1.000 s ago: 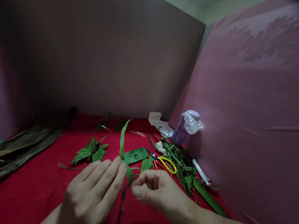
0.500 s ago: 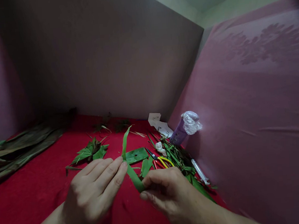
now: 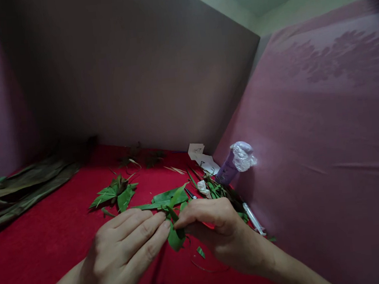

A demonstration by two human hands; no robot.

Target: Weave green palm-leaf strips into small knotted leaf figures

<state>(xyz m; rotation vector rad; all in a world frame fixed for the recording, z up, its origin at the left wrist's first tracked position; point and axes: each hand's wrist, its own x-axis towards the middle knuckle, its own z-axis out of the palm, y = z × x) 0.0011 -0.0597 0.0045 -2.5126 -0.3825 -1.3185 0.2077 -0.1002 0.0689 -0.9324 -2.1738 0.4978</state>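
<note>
Both my hands meet over a red cloth surface (image 3: 45,245). A long green leaf strip (image 3: 175,239) is folded between them. My left hand (image 3: 122,251) pinches it with stretched fingertips pressed together on the strip. My right hand (image 3: 214,229) is curled, its thumb and fingers closed on the same leaf at the fold. One end of the strip sticks out flat to the left, another short end points up.
A folded leaf star (image 3: 116,193) lies further back on the cloth. Cut leaf scraps (image 3: 221,192), a purple bottle with a plastic-wrapped top (image 3: 233,162), a white tube (image 3: 253,218) and paper pieces (image 3: 200,156) sit at the right. Dried leaves (image 3: 20,189) lie at the left.
The upright end of the leaf strip has been bent down and folded. My right hand moved up and left over the scissors, which are now mostly hidden.
</note>
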